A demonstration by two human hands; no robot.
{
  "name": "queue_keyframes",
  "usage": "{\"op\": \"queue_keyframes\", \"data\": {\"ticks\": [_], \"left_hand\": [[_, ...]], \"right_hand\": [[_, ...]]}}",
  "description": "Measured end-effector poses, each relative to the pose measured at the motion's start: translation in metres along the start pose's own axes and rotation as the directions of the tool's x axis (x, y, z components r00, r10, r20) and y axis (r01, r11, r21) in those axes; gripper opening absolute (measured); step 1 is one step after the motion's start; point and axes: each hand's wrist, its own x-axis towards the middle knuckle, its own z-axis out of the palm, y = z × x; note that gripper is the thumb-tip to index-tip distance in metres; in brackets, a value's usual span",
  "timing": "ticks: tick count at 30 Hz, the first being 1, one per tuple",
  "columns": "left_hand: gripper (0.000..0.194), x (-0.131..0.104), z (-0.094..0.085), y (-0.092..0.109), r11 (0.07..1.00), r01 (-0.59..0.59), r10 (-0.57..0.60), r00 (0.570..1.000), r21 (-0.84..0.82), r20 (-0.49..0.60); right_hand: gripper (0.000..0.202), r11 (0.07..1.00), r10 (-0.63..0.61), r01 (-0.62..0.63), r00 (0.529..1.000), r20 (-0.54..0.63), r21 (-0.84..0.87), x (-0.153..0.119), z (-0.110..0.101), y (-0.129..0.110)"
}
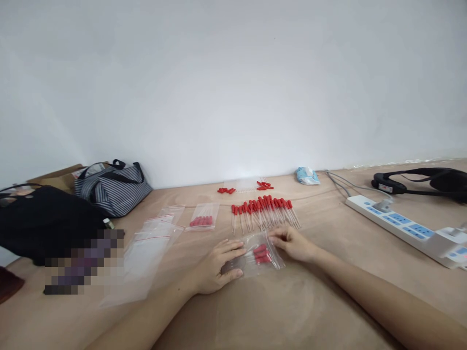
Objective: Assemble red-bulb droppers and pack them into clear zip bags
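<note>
A clear zip bag [251, 265] with several red rubber caps [261, 253] inside lies on the table between my hands. My left hand [219, 266] rests at the bag's left side, fingers and thumb apart. At the upper right edge of the bag, my right hand [292, 243] pinches the plastic between thumb and fingers. Just beyond the bag, several glass droppers with red caps [260, 209] lie in a row. To the left is a second clear bag [203, 217] holding several red caps.
Flat plastic bags [146, 253] lie left. Loose red caps [226, 190] are near the wall, beside a tissue pack [307, 176]. A power strip [397, 223] and black headset [419, 182] sit right; a striped bag [113, 189] and black bag [51, 218] stand left.
</note>
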Motion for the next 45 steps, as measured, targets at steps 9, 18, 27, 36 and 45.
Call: {"op": "queue_keyframes", "data": {"ticks": [9, 18, 27, 36, 45], "left_hand": [[0.044, 0.0, 0.0, -0.002, 1.0, 0.007, -0.007, 1.0, -0.004, 0.012], [0.043, 0.0, 0.001, -0.004, 1.0, -0.014, 0.014, 1.0, 0.009, 0.001], [0.043, 0.001, 0.0, -0.003, 1.0, -0.019, 0.019, 1.0, -0.012, 0.001], [0.043, 0.001, 0.0, -0.002, 1.0, -0.011, 0.011, 1.0, 0.01, 0.011], [0.053, -0.001, 0.001, -0.001, 1.0, 0.001, -0.002, 1.0, -0.017, -0.027]], "right_hand": [[0.021, 0.854, 0.141, -0.402, 0.791, -0.596, -0.331, 0.054, -0.068, 0.043], [0.009, 0.902, 0.28, -0.42, 0.744, -0.607, -0.098, 0.078, -0.062, 0.054], [0.029, 0.92, 0.331, -0.164, 0.81, -0.484, 0.355, 0.043, -0.073, 0.015], [0.024, 0.769, 0.479, -0.062, 0.715, -0.509, 0.637, 0.003, -0.025, 0.019], [0.024, 0.653, 0.513, -0.07, 0.773, -0.373, 0.754, -0.002, 0.0, 0.006]]}}
